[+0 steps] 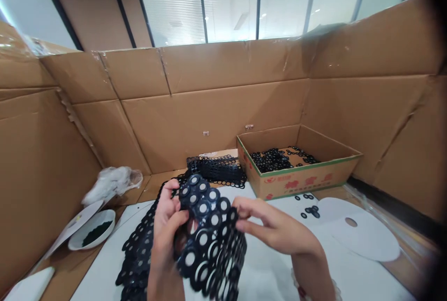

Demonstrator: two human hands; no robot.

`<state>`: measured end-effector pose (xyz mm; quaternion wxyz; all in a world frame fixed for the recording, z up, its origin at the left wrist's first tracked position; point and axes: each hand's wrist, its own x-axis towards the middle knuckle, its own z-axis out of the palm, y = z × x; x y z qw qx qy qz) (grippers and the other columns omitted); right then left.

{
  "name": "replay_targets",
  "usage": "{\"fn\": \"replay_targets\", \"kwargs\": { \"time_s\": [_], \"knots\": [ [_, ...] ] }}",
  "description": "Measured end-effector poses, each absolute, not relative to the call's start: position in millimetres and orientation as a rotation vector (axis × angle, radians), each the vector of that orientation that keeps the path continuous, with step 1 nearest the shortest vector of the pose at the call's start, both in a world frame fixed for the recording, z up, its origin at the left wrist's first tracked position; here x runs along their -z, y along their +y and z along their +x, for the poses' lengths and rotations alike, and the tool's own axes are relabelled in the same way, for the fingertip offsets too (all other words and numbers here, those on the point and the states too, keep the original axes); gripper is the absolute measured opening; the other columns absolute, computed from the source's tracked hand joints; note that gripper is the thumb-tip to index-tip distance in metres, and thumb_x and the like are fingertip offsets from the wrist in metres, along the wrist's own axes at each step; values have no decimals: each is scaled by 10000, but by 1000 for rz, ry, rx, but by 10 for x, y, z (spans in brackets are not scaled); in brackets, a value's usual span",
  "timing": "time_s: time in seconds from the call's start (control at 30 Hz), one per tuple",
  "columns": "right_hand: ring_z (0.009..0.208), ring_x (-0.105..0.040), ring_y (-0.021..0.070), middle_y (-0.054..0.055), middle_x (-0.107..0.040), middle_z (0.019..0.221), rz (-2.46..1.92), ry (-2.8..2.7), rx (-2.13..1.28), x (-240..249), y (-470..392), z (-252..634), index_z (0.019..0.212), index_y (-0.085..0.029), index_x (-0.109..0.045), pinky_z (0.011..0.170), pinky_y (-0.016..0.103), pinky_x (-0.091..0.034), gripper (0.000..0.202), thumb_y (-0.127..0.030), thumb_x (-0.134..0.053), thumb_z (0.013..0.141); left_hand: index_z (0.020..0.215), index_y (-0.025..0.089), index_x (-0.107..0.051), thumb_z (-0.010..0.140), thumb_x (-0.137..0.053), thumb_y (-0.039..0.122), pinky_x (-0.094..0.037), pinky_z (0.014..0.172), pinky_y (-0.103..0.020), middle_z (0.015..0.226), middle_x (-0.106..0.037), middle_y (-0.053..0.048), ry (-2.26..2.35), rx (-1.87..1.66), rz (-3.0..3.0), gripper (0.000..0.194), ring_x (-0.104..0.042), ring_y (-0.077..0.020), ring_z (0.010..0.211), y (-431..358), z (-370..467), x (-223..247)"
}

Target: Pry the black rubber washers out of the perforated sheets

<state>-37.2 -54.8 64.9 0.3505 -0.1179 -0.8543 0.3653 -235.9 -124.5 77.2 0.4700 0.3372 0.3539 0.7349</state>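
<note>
A sheet of linked black rings (214, 220) hangs between my two hands over the white work surface. My left hand (167, 222) grips its left edge, thumb in front and fingers partly behind. At the upper right edge, my right hand (265, 222) pinches the sheet between thumb and fingers. More of the black ring mesh (139, 249) lies to the left, partly hidden behind my left forearm. Farther back is a folded pile of the same ring mesh (220, 170).
An open cardboard box (303, 177) at the back right holds many loose black rings (270, 159). Several rings (312, 211) lie beside a white disc (363, 231). To the left are a white bowl (104, 233) with dark contents and a plastic bag (111, 182). Cardboard walls (216, 105) surround everything.
</note>
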Motion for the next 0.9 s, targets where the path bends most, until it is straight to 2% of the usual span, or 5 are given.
{"fn": "replay_targets", "kwargs": {
  "time_s": [0.17,0.27,0.53,0.73,0.9],
  "knots": [
    [866,-623,154,24,-677,934,-742,-1970,-635,-619,-499,-281,975,-210,-597,774,299,-491,179,-217,-418,969,1266,267,-498,673,-691,141,-491,716,-167,1147,-598,-17,1040,-1686,1247,636,-603,-140,867,-1011,-2399,-665],
    [968,-646,192,48,-708,1039,-846,-1940,-437,-595,-478,-303,1027,-209,-631,854,351,-486,226,-174,-422,949,1346,248,-497,718,-617,130,-441,951,-222,1319,-551,-46,1047,-1431,1360,650,-513,-217,1200,-996,-2361,-620],
    [767,-567,178,34,-651,813,-916,-1880,52,-621,-387,-345,953,-179,-638,765,320,-441,370,41,-380,805,1338,216,-519,837,-692,291,-353,1105,-329,1423,-497,-87,1244,-1511,1322,535,-440,-257,1332,-828,-2299,-488],
    [761,-499,179,26,-591,773,-934,-1905,65,-560,-340,-331,958,-185,-641,766,319,-381,413,68,-366,781,1496,234,-286,818,-656,598,-283,1158,-464,1452,-453,-134,1284,-1455,1419,854,-394,-308,1362,-839,-2433,-426],
    [780,-492,177,28,-597,789,-818,-1934,-162,-587,-423,-329,923,-195,-626,697,283,-370,349,33,-375,843,1522,261,-113,756,-723,605,-336,1120,-457,1466,-414,-142,1267,-1434,1494,1038,-450,-290,1306,-861,-2254,-418]
  ]
}}
